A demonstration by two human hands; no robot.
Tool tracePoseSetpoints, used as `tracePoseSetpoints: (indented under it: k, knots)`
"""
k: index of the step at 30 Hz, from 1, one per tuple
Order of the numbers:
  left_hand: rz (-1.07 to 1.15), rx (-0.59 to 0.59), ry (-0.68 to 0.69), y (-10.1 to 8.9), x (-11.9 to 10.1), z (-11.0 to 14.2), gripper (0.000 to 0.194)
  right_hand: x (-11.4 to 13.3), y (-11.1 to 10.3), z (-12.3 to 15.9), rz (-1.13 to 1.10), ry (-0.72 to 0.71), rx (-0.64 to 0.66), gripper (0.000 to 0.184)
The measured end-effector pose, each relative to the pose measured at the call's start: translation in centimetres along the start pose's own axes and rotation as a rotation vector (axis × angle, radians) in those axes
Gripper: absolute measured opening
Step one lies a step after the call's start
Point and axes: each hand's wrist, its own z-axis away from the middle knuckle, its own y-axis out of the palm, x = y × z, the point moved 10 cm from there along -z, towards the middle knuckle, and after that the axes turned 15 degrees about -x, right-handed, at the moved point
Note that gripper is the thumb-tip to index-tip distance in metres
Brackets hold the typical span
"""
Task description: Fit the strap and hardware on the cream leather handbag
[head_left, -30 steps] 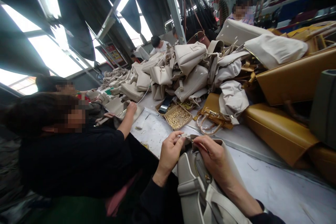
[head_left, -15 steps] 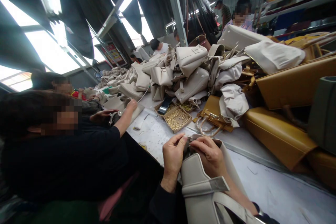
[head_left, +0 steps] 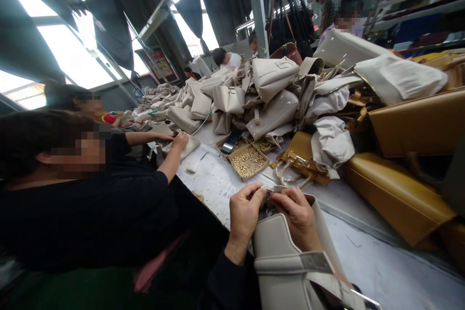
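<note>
A cream leather handbag [head_left: 278, 247] stands in front of me at the table's edge, its strap and a metal buckle hanging at the lower right. At the bag's top opening my left hand [head_left: 245, 215] pinches the upper rim between thumb and fingers. My right hand [head_left: 296, 215] reaches over the flap, its fingers closed on the same rim close to the left fingertips. Anything small between the fingertips is too hidden to name. Beyond my hands sits a cardboard tray of small gold-coloured metal pieces [head_left: 249, 162].
A dark phone [head_left: 231, 142] lies on a second tray. Cream bags [head_left: 276, 82] are heaped across the white table [head_left: 203, 174]. Mustard-yellow bags [head_left: 395, 193] lie at the right, one with wrapped handles [head_left: 303, 155] nearer. A co-worker in black [head_left: 138, 203] sits close on my left, handling a cream piece.
The view has shifted slightly. My hands stay at the bag's rim with little change in grip. The co-worker on the left has brought both hands together on their cream piece.
</note>
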Motion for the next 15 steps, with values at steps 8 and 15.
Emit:
tracePoseSetpoints:
  k: [8,15]
  knots:
    - [0.018,0.016,-0.013,0.21,0.04,0.13,0.023,0.56,-0.07,-0.34,-0.012,-0.026,0.002,0.015]
    - [0.032,0.033,-0.017,0.31,0.12,0.37,0.024,0.49,0.14,-0.21,0.013,-0.029,0.022,0.012]
